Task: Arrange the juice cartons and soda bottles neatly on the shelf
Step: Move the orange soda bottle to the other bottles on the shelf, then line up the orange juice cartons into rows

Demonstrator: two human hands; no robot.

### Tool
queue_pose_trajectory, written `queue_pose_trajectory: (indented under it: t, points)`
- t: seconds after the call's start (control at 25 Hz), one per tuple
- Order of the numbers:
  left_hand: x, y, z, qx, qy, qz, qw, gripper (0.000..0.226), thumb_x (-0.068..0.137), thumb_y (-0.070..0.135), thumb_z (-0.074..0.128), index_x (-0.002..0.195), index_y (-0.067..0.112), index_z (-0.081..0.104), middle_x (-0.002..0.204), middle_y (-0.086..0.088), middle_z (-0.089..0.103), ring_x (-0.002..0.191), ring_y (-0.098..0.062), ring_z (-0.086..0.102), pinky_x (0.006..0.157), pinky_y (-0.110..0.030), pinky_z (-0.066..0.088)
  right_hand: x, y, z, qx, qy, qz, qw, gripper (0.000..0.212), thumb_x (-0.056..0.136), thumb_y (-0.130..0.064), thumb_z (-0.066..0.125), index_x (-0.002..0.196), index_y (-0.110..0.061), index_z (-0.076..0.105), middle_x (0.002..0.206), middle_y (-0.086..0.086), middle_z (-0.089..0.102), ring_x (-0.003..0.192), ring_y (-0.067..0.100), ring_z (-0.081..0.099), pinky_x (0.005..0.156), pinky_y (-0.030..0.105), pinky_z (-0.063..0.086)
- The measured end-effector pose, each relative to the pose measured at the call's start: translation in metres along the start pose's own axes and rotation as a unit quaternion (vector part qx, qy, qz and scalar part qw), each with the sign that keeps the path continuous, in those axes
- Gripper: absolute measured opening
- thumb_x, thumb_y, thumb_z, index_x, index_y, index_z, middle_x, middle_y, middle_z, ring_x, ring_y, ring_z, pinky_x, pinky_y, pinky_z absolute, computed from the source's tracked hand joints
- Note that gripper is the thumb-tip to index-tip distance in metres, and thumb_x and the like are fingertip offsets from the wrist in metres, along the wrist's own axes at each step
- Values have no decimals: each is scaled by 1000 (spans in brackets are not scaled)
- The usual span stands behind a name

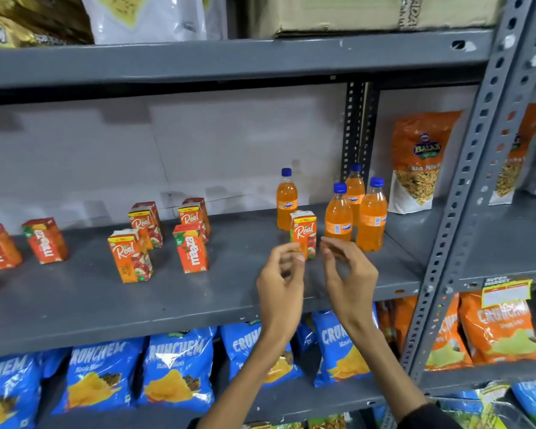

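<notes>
On the grey middle shelf (pixel 229 292) stand several orange soda bottles with blue caps, among them one (pixel 287 202) at the back and one (pixel 372 218) at the right. An orange Real juice carton (pixel 304 232) stands upright just in front of them. My left hand (pixel 280 283) pinches that carton's lower left corner with thumb and fingertips. My right hand (pixel 350 274) hovers beside the carton's right side, fingers curled and apart, holding nothing. Further left, Real cartons (pixel 127 255) and Maaza cartons (pixel 191 249) stand scattered at mixed angles.
Two more Maaza cartons (pixel 45 239) stand at the far left. A snack pouch (pixel 418 162) leans at the back right beside the perforated upright (pixel 464 196). Blue chip bags (pixel 177 373) fill the shelf below; a cardboard box (pixel 338 13) sits on the shelf above.
</notes>
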State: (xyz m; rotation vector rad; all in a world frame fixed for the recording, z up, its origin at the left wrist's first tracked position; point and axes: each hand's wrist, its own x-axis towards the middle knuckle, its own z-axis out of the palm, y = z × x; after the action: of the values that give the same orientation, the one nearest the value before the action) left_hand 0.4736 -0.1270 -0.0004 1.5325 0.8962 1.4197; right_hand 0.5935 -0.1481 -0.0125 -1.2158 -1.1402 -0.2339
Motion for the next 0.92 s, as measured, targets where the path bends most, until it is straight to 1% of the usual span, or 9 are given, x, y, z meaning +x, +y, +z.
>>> queue_pose_trajectory:
  t: [0.08, 0.2, 0.28, 0.36, 0.44, 0.56, 0.64, 0.76, 0.92]
  points:
    - [7, -2, -30, 0, 45, 15, 999, 16, 95, 17, 64, 108, 25, 70, 94, 6, 75, 89, -8, 71, 80, -31, 59, -2, -19, 22, 72, -62, 39, 995, 23, 90, -6, 67, 112, -14, 71, 107, -4, 74, 101, 7, 70, 90, 24, 55]
    - [16, -1, -75, 7, 102, 27, 994, 16, 94, 10, 65, 106, 20, 69, 91, 8, 72, 83, 1, 66, 76, -16, 52, -5, -42, 62, 157, -142, 97, 973, 24, 91, -7, 67, 113, -16, 69, 106, -3, 74, 101, 8, 71, 90, 22, 55]
    - [25, -3, -105, 22, 137, 40, 989, 18, 93, 9, 65, 108, 20, 67, 98, 2, 70, 84, -1, 64, 77, -15, 50, -8, -51, 91, 180, -178, 121, 960, 27, 89, -7, 68, 114, -17, 67, 106, -2, 74, 100, 9, 71, 89, 25, 56]
    - [34, -12, -132, 44, 173, 52, 982, 23, 92, 11, 67, 111, 24, 62, 112, -6, 65, 95, -7, 63, 84, -22, 52, -12, -57, 117, 185, -225, 142, 946, 34, 87, -8, 70, 119, -18, 64, 110, -2, 73, 101, 9, 70, 90, 29, 57]
    - [44, -24, -157, 69, 192, 35, 978, 33, 92, 8, 67, 119, 24, 57, 124, -4, 60, 108, -14, 60, 91, -27, 51, -16, -65, 143, 168, -279, 155, 933, 46, 85, -9, 73, 128, -16, 57, 118, -3, 67, 106, 9, 66, 94, 30, 55]
    - [60, -33, -176, 73, 162, -45, 983, 49, 93, -1, 62, 138, 13, 49, 135, -5, 55, 126, -25, 55, 105, -32, 46, -16, -70, 175, 157, -355, 163, 907, 61, 84, -4, 72, 139, -9, 46, 123, -3, 60, 114, 10, 58, 101, 29, 48]
    - [72, -32, -178, 50, 114, -100, 987, 54, 95, -3, 59, 146, 8, 43, 144, -10, 53, 131, -23, 53, 107, -33, 45, -14, -65, 189, 149, -370, 169, 901, 61, 84, 0, 69, 140, -5, 44, 127, 6, 62, 117, 19, 61, 104, 37, 49]
    - [86, -27, -180, 72, 33, -123, 989, 47, 97, 2, 59, 143, 8, 49, 138, -10, 62, 117, -14, 59, 92, -21, 48, -10, -60, 197, 150, -369, 201, 895, 54, 85, 10, 64, 134, -1, 47, 117, 9, 64, 115, 29, 64, 99, 39, 53]
    - [89, -31, -184, 75, 32, -107, 991, 41, 94, 4, 65, 134, 8, 56, 127, -9, 68, 118, -20, 65, 83, -16, 52, -8, -60, 193, 153, -373, 208, 891, 49, 84, 10, 64, 129, -3, 51, 118, 10, 66, 114, 28, 65, 100, 40, 54]
